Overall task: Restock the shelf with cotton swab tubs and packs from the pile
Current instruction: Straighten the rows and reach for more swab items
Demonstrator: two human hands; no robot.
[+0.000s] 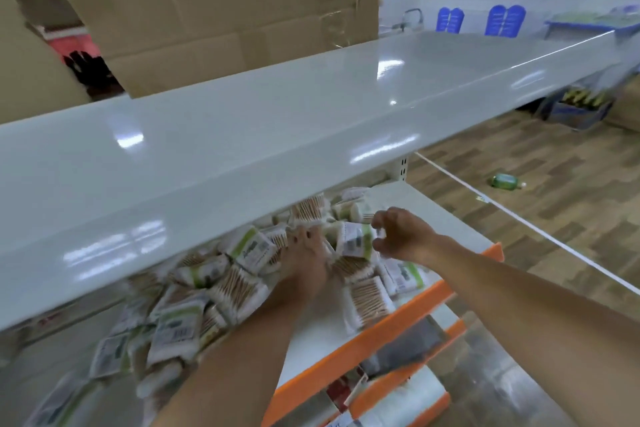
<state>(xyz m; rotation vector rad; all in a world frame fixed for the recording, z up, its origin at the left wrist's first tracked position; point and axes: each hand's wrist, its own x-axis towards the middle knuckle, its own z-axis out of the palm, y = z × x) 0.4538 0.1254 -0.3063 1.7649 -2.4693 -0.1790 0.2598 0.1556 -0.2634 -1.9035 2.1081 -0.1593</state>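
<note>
A loose pile of cotton swab packs (221,291) covers the white shelf (429,215) with the orange front strip (381,326), under the glossy top shelf (277,135). My left hand (306,253) reaches into the middle of the pile, fingers down among the packs; whether it grips one is hidden. My right hand (398,232) has its fingers curled round one upright pack (356,241) with a green and white label at the right side of the pile. The back of the pile is hidden by the top shelf.
A big cardboard box (225,0) stands on the top shelf at the back left. Lower shelves (398,378) with orange strips hold other goods. A green bottle (505,181) lies on the wooden floor to the right, beside a white line.
</note>
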